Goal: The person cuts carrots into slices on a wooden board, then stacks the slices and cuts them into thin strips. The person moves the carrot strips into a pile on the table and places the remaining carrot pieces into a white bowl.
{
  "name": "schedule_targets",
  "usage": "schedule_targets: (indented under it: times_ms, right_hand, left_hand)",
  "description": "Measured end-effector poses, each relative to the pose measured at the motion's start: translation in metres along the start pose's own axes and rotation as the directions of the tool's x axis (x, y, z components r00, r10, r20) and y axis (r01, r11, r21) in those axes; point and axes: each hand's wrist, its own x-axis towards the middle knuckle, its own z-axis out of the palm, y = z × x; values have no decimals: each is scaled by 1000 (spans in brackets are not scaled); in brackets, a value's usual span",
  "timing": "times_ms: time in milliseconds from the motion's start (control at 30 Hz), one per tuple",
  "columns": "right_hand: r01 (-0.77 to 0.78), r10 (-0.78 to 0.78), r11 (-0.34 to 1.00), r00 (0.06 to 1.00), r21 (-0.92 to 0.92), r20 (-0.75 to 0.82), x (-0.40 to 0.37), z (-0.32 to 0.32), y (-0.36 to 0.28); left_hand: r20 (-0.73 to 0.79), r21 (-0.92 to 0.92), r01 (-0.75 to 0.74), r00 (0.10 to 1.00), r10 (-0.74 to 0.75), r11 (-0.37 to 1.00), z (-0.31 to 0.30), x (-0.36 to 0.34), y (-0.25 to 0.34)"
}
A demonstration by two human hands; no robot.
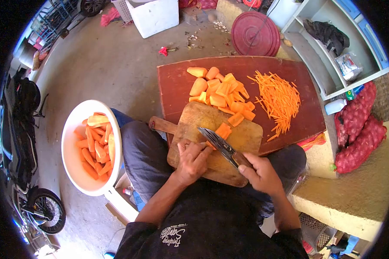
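My right hand [263, 173] is wrapped round the wooden handle of a knife [222, 146], whose dark blade slants over the cutting board [194, 121]. On the board, my left hand [192, 159] has its fingers bent and pressed against a carrot piece [210, 145], just left of the blade. The blade partly hides that piece. More cut carrot [223, 130] lies beyond the blade. The wooden board rests across my lap and the near edge of a red-brown table. Behind it sits a pile of peeled carrot chunks [218, 91], with a heap of carrot strips [278, 101] to the right.
The red-brown table [173, 77] spans the front. A white tub [68, 146] of peeled carrots stands at my left. To the right are red net sacks of onions [361, 129] and a shelf [311, 82]. A motorbike [47, 211] stands far left, and a white box [155, 19] is behind.
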Motion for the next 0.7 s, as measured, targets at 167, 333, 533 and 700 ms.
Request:
schedule_targets:
  times_ms: [167,333,533,700]
  right_hand:
    - [48,-49,986,999,-162,-5,-16,9,-18]
    - [67,-67,969,998,-239,8,-14,12,-15]
    - [73,-66,952,997,-297,35,-8,18,-16]
    - [124,-113,926,992,-356,51,15,33,7]
  left_hand:
    - [-6,-15,7,1000,-8,1000,2,-3,-1]
    - [4,-12,-23,1000,23,1000,0,-7,-5]
    - [29,-31,-13,999,14,999,-4,-6,-4]
    - [10,-41,-19,1000,19,999,-4,-4,-2]
